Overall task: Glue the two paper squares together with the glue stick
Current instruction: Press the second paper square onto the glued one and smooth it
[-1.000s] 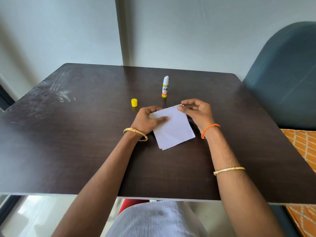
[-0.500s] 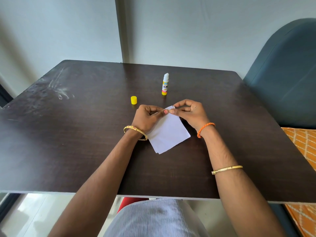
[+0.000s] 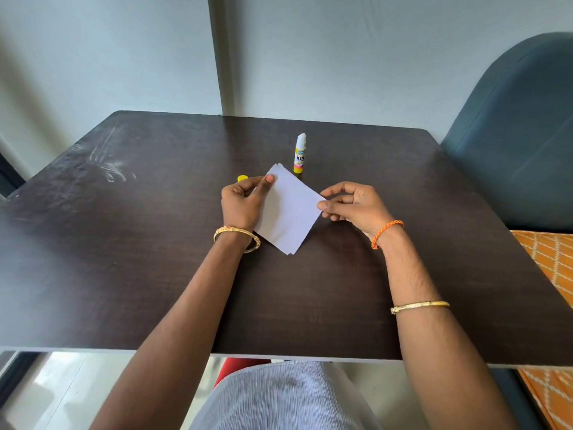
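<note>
**Paper squares held at two corners above the table**

The near edge of the dark table (image 3: 279, 356) is seen running across the lower part of the view, and the far edge lies against the pale wall (image 3: 372, 57). Bare tabletop is left on every side of the hands, widest to the left, where pale scuff marks (image 3: 108, 169) are seen. To the right, a blue chair back (image 3: 521, 135) is set close beside the table's right edge.

Both forearms are stretched forward over the near edge. The left hand (image 3: 242, 206) is turned with its thumb laid on top of the paper squares (image 3: 291, 209), the sheets being pinched near their upper left corner. The right hand (image 3: 356, 204) is held with fingers curled, the right corner of the sheets being pinched between thumb and fingertips.

The paper squares are white, stacked almost evenly, with a second edge just visible at the upper and lower corners. They are turned diamond-wise near the table's middle. The glue stick (image 3: 300, 153) is stood upright, uncapped, just beyond them, and its yellow cap (image 3: 242, 178) is partly hidden behind the left hand.
</note>
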